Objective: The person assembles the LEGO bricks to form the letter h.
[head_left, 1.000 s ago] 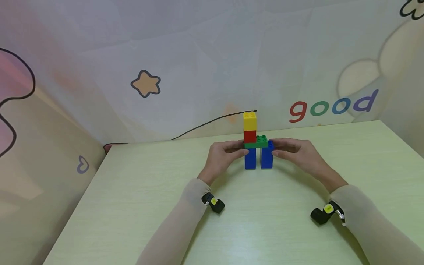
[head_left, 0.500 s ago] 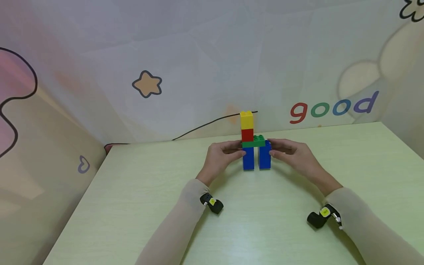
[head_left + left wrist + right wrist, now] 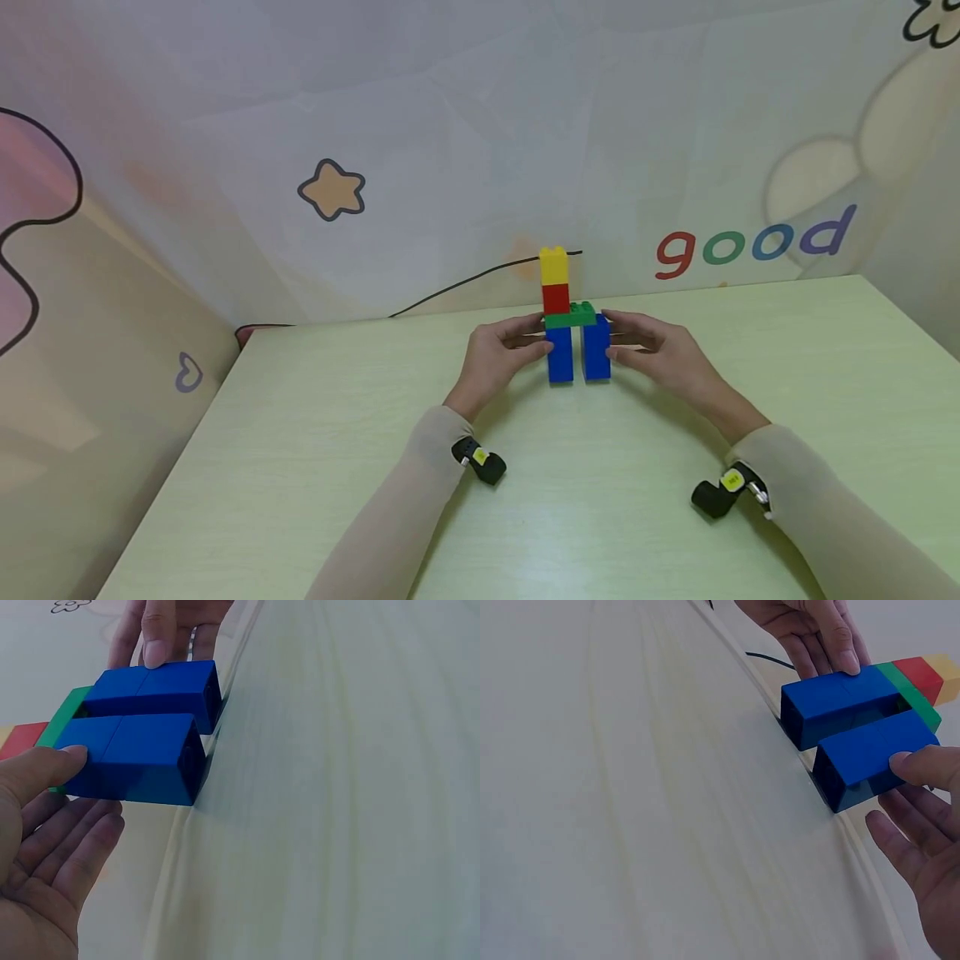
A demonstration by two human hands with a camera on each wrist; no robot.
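A toy brick figure stands on the table, held between both hands. Its two blue brick columns, left [image 3: 559, 358] and right [image 3: 597, 350], each show a seam between two bricks in the wrist views. A flat green brick [image 3: 581, 315] bridges their tops. Above its left end sit a red brick [image 3: 556, 298] and a yellow brick [image 3: 554, 267]. My left hand [image 3: 498, 358] pinches the left column from the outside, thumb [image 3: 73, 754] on the near face. My right hand [image 3: 667, 350] pinches the right column likewise, thumb [image 3: 901, 762] on its near face, other fingers behind.
The pale wood-grain table [image 3: 300, 467] reaches back to a printed wall sheet [image 3: 450, 167] close behind the figure. Black wrist cameras sit on the left [image 3: 487, 465] and right [image 3: 716, 498] sleeves.
The brick figure has shifted slightly left, its top now a little higher in the head view. Both hands keep their grip; the right hand has moved left with it.
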